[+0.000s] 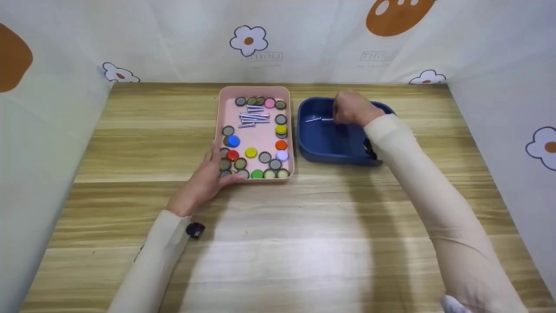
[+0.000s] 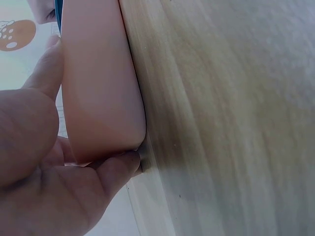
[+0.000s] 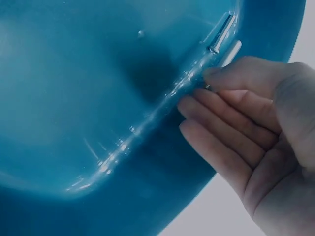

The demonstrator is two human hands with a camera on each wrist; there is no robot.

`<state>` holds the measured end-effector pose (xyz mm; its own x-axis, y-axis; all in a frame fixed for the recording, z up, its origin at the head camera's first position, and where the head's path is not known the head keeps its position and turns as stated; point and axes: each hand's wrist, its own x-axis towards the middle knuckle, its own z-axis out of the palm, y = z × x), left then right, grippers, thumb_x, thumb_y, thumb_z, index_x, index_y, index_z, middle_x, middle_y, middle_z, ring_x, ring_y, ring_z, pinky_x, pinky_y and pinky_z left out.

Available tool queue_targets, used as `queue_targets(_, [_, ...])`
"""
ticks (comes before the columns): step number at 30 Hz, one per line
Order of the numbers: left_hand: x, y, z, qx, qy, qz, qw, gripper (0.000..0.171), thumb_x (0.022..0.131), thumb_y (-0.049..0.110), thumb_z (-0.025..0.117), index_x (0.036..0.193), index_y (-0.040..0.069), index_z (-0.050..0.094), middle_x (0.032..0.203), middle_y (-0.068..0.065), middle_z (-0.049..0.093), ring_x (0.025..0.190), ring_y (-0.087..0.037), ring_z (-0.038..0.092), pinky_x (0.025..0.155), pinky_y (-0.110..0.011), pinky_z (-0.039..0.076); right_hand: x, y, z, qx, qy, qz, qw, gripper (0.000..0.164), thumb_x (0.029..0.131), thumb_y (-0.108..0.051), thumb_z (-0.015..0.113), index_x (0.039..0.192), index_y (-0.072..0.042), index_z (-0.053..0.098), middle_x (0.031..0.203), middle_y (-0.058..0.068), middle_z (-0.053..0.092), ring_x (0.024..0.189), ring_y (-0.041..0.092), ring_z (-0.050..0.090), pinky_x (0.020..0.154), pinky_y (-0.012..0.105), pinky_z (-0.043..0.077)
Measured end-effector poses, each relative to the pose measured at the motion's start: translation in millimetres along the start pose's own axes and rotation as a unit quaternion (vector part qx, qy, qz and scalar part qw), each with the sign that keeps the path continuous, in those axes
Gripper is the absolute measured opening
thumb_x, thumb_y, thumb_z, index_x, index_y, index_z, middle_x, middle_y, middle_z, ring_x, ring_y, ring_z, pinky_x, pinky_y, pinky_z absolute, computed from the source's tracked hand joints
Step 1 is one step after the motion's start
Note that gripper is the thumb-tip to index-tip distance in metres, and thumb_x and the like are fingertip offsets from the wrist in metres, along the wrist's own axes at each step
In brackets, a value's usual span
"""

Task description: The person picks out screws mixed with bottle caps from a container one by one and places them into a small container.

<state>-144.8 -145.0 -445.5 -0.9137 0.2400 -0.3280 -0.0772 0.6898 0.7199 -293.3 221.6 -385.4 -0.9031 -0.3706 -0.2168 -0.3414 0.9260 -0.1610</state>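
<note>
Blue bin (image 1: 330, 139), far edge: right hand (image 1: 354, 108) pinches bolt (image 3: 231, 53); slick metal could slip. Left hand (image 1: 202, 178) grips near-left corner of pink tray (image 1: 261, 138); jolt might scatter bottle caps (image 1: 233, 141).

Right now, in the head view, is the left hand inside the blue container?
No, the left hand holds the near left corner of the pink tray.

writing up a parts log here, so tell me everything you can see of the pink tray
The pink tray is shallow, rectangular and plastic-looking, with rounded corners and low, smooth walls. It lies flat on the wood-grain table, left of the blue bin. Bottle caps and silver screws lie inside. The left-hand grip holds its near-left corner.
</note>
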Motion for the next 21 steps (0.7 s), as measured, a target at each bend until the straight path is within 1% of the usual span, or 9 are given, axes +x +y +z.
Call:
queue_targets(3, [-0.5, -0.2, 0.1, -0.005, 0.0, -0.002, 1.0, 0.12, 0.091, 0.042, 0.072, 0.156, 0.02, -0.027, 0.169, -0.02, -0.005, 0.156, -0.038, 0.013, 0.127, -0.053, 0.013, 0.0, -1.7, -1.5, -0.008, -0.006, 0.018, 1.0, 0.01, 0.08, -0.004, 0.067, 0.075, 0.001, 0.073, 0.065, 0.007, 0.064, 0.062, 0.023, 0.053, 0.054, 0.028, 0.038])
queue_targets(6, [-0.9, -0.8, 0.2, -0.015, -0.001, -0.007, 0.9999, 0.121, 0.09, 0.042, 0.072, 0.155, 0.022, -0.028, 0.169, -0.018, -0.006, 0.156, -0.036, 0.012, 0.127, -0.053, 0.012, 0.1, -3.4, -0.3, -0.018, -0.004, 0.031, 0.999, 0.013, 0.081, -0.003, 0.066, 0.069, -0.002, 0.065, 0.061, 0.005, 0.056, 0.063, 0.025, 0.051, 0.056, 0.033, 0.041])
queue_targets(9, [-0.9, -0.9, -0.1, -0.02, -0.001, -0.008, 0.9998, 0.121, 0.09, 0.041, 0.072, 0.155, 0.023, -0.028, 0.169, -0.016, -0.008, 0.157, -0.035, 0.011, 0.128, -0.052, 0.011, 0.9, -5.2, 1.9, -0.031, 0.004, 0.034, 0.999, 0.017, 0.082, 0.0, 0.062, 0.066, -0.005, 0.057, 0.067, 0.007, 0.054, 0.067, 0.026, 0.05, 0.062, 0.041, 0.047])
queue_targets(12, [-1.3, -0.7, 0.3, -0.019, -0.001, -0.006, 0.9998, 0.121, 0.09, 0.04, 0.073, 0.156, 0.024, -0.028, 0.169, -0.015, -0.008, 0.157, -0.035, 0.01, 0.127, -0.053, 0.011, 1.2, -6.4, 5.8, -0.046, -0.003, 0.035, 0.998, 0.019, 0.083, 0.001, 0.057, 0.066, -0.007, 0.052, 0.075, 0.011, 0.056, 0.07, 0.028, 0.049, 0.07, 0.047, 0.051])
queue_targets(14, [-1.2, -0.6, 0.6, -0.022, -0.001, -0.005, 0.9997, 0.121, 0.09, 0.04, 0.073, 0.156, 0.023, -0.028, 0.17, -0.015, -0.009, 0.157, -0.035, 0.01, 0.127, -0.053, 0.011, 1.5, -7.1, 7.7, -0.055, -0.01, 0.034, 0.998, 0.019, 0.084, 0.002, 0.054, 0.067, -0.006, 0.053, 0.079, 0.014, 0.058, 0.072, 0.028, 0.05, 0.074, 0.049, 0.053])
queue_targets(16, [-1.1, -0.7, 0.6, -0.011, 0.0, 0.001, 0.9999, 0.121, 0.09, 0.04, 0.073, 0.156, 0.019, -0.027, 0.169, -0.017, -0.007, 0.156, -0.036, 0.011, 0.127, -0.053, 0.012, 1.5, -7.9, 8.9, -0.06, -0.018, 0.038, 0.997, 0.019, 0.086, 0.003, 0.051, 0.069, -0.004, 0.055, 0.084, 0.016, 0.06, 0.074, 0.028, 0.05, 0.077, 0.049, 0.054])
queue_targets(21, [-0.6, 0.0, 0.1, 0.01, 0.001, 0.009, 0.9999, 0.121, 0.091, 0.04, 0.072, 0.156, 0.015, -0.027, 0.168, -0.022, -0.004, 0.155, -0.039, 0.016, 0.127, -0.053, 0.014, 3.1, -9.9, 8.5, -0.059, -0.027, 0.054, 0.996, 0.021, 0.091, 0.005, 0.045, 0.082, 0.004, 0.064, 0.092, 0.02, 0.064, 0.077, 0.028, 0.052, 0.078, 0.048, 0.054])
